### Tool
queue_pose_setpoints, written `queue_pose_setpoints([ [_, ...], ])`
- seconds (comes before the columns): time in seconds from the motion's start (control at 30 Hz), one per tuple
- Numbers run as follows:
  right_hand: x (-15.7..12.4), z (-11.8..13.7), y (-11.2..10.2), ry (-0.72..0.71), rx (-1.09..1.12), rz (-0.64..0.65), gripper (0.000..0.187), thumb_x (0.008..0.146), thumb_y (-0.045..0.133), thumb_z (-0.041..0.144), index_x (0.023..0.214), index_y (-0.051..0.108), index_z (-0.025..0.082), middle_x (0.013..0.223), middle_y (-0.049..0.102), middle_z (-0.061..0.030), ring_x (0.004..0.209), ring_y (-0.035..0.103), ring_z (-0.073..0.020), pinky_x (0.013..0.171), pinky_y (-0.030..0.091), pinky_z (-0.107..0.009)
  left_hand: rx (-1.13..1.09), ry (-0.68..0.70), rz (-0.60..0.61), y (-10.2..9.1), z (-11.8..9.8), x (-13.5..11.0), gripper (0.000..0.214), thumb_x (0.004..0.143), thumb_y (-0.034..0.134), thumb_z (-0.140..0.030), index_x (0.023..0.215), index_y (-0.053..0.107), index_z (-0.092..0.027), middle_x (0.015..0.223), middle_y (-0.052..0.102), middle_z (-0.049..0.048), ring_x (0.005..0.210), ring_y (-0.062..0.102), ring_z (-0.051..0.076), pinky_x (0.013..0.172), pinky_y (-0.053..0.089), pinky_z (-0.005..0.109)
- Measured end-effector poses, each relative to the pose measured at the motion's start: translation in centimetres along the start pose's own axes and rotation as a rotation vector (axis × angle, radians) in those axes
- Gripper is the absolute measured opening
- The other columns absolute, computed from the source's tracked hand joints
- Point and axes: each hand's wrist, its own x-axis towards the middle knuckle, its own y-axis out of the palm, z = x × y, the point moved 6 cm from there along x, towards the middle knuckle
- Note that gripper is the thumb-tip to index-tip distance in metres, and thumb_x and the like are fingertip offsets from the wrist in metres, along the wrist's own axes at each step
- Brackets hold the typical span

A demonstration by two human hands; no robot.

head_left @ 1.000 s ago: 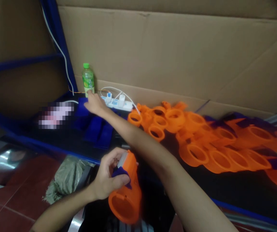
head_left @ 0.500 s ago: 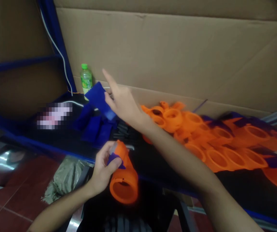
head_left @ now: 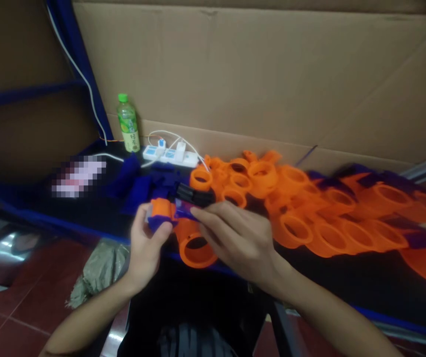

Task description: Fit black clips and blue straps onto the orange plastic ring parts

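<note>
My left hand [head_left: 142,258] is closed around the narrow end of an orange plastic part [head_left: 198,257], whose wide round opening faces me. Under the left thumb a dark blue piece [head_left: 158,221] lies against the orange. My right hand [head_left: 240,243] pinches a glossy blue-purple piece [head_left: 184,209] against the part's side; blur hides its exact shape, and I cannot tell whether it is attached. Just behind the fingers lie black cylindrical pieces [head_left: 194,194]. Flat blue pieces [head_left: 138,191] lie on the black tabletop beyond my left hand.
Many orange ring-ended parts [head_left: 332,238] are heaped along the right, with blue pieces among them. A white power strip [head_left: 170,156] with cables and a green-capped bottle [head_left: 128,124] stand before the cardboard wall [head_left: 250,74]. A sack [head_left: 101,272] lies on the floor at left.
My right hand has come down from above the blue pieces to the orange part, bringing a blue piece. My left hand has raised the part slightly. The power strip is now uncovered.
</note>
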Motion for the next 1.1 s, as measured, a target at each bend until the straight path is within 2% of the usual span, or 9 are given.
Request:
queue_pose_setpoints([
  [0.2,-0.9,1.1,-0.5,-0.075,-0.053,0.038,0.019,0.092,0.065,0.01,0.11,0.068,0.009,0.083,0.07,-0.0064,0.089,0.069,-0.0193,0.071,0.056,-0.028,-0.019,-0.023,0.017,0.4,0.3,0.0,0.042,0.074,0.084,-0.039,0.1,0.056,-0.022,0.091,0.058,0.0001,0.075,0.058,0.013,0.068,0.05,0.024],
  [0.37,-1.2,0.8,-0.1,-0.039,-0.036,0.089,0.019,0.093,0.063,0.008,0.111,0.068,0.007,0.084,0.069,-0.0077,0.084,0.067,-0.0173,0.069,0.055,-0.028,-0.025,-0.066,0.063,0.7,0.5,0.0,0.042,0.073,0.086,-0.034,0.099,0.055,-0.021,0.09,0.056,-0.0004,0.076,0.057,0.013,0.072,0.051,0.026],
  [0.5,-1.5,0.7,0.0,-0.029,-0.02,0.087,0.019,0.094,0.062,0.009,0.111,0.068,0.007,0.084,0.068,-0.0073,0.083,0.065,-0.0167,0.068,0.054,-0.027,-0.024,-0.036,0.091,1.0,0.3,-0.1,0.044,0.073,0.086,-0.031,0.101,0.054,-0.022,0.089,0.055,-0.0014,0.077,0.056,0.013,0.074,0.05,0.025],
  [0.8,-0.9,1.2,-0.2,0.013,-0.04,0.145,0.019,0.096,0.056,0.008,0.109,0.07,0.007,0.083,0.066,-0.0073,0.077,0.061,-0.0143,0.063,0.049,-0.026,-0.05,-0.056,0.082,1.0,0.6,-0.2,0.039,0.076,0.083,-0.034,0.098,0.054,-0.021,0.087,0.054,-0.0012,0.075,0.053,0.012,0.072,0.047,0.024],
  [1.1,-1.8,1.0,0.0,0.03,-0.072,0.11,0.015,0.093,0.062,0.008,0.104,0.071,0.009,0.078,0.064,-0.0049,0.067,0.053,-0.011,0.057,0.041,-0.025,-0.05,-0.093,0.083,1.1,1.1,-0.3,0.038,0.078,0.083,-0.036,0.099,0.054,-0.022,0.091,0.056,-0.0009,0.076,0.054,0.012,0.072,0.046,0.023],
])
